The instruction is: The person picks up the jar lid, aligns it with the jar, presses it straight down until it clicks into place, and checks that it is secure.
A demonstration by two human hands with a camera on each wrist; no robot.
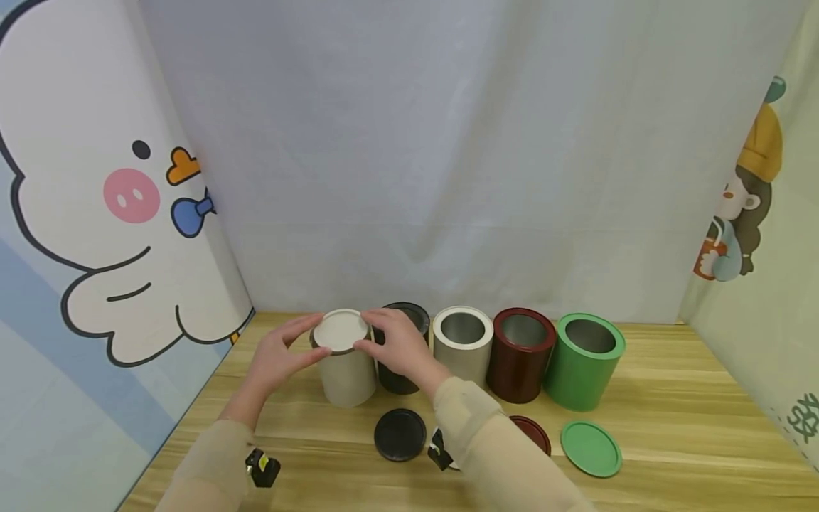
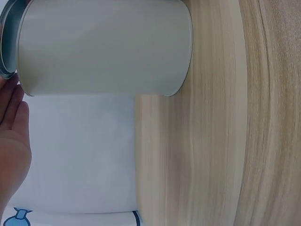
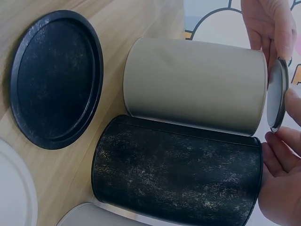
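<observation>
A pale round lid (image 1: 341, 330) with a darker rim sits at the mouth of a beige can (image 1: 348, 382), leftmost in the row. My left hand (image 1: 274, 361) holds the lid's left edge between thumb and fingers, and my right hand (image 1: 402, 344) holds its right edge the same way. From the right wrist view, a small gap shows between the lid (image 3: 278, 94) and the top of the beige can (image 3: 195, 84). A black can (image 3: 178, 169) stands close beside it, near my right fingers. The left wrist view catches only part of my left hand (image 2: 11, 136).
Open white-rimmed (image 1: 462, 359), dark red (image 1: 517, 373) and green (image 1: 579, 377) cans continue the row rightward. In front lie a black lid (image 1: 399, 434), a white lid (image 3: 14, 188), a dark red lid (image 1: 536, 432) and a green lid (image 1: 591, 448). My right sleeve partly covers the middle ones. A curtain (image 1: 448, 156) hangs behind.
</observation>
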